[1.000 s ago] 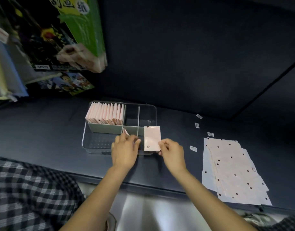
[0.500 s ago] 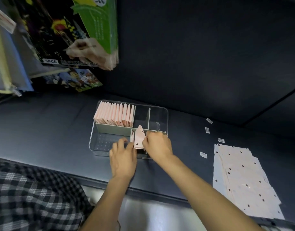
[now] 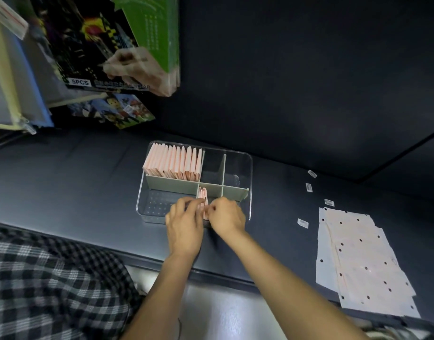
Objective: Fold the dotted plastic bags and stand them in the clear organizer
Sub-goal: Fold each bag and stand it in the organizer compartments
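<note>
The clear organizer (image 3: 248, 165) sits on the dark table, split by grey dividers. Its back-left compartment holds a row of several folded pink bags (image 3: 173, 163) standing upright. In the front compartment, folded pink bags (image 3: 203, 196) stand against the divider. My left hand (image 3: 185, 227) and my right hand (image 3: 227, 215) both pinch them from either side, fingers closed on them. A flat stack of unfolded white dotted bags (image 3: 358, 261) lies on the table to the right.
Several small white stickers (image 3: 302, 223) lie between the organizer and the flat stack. Boxed goods and a green package (image 3: 152, 33) hang at upper left. A plaid-clad leg (image 3: 46, 285) is at lower left. The table's front edge runs under my forearms.
My right hand carried the folded bag from in front of the organizer down into its front compartment. My left hand shifted right to meet it. The camera view moved.
</note>
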A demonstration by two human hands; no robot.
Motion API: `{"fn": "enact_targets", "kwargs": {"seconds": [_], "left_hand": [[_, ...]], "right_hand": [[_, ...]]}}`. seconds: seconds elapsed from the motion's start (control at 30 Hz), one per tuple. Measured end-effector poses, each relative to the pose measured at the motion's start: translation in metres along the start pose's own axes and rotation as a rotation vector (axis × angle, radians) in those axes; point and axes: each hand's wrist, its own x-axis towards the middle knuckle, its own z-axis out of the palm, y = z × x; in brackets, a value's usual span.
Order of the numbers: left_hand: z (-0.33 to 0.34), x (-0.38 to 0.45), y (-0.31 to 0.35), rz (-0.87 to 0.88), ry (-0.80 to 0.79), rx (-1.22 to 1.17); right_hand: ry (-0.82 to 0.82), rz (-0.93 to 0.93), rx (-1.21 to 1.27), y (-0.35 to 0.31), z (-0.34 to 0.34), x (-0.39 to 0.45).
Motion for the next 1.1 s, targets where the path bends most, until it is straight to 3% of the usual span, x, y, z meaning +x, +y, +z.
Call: {"fn": "enact_targets", "kwargs": {"seconds": [0.23,0.33,0.5,0.67,0.83,0.93,1.1], "left_hand": [[-0.001,0.003,-0.006,0.021,-0.097,0.110],[-0.002,0.005,-0.007,0.024,-0.119,0.186],[0.000,-0.002,0.012,0.106,-0.111,0.245],[0.016,-0.024,0.049,0.367,-0.103,0.178],[0.042,-0.066,0.059,0.502,-0.396,0.082],[0.055,-0.087,0.046,0.517,-0.586,0.171],[0.058,-0.097,0.030,0.543,-0.697,0.289]], "right_hand": [[-0.090,-0.091,0.116,0.010,-0.002,-0.008],[0.000,-0.148,0.169,0.043,-0.017,-0.022],[0.201,-0.060,0.065,0.164,-0.044,-0.054],[0.203,0.229,-0.010,0.295,-0.060,-0.093],[0.217,0.382,0.036,0.348,-0.051,-0.118],[0.239,0.364,0.023,0.358,-0.040,-0.120],[0.359,0.320,0.128,0.368,-0.038,-0.120]]}}
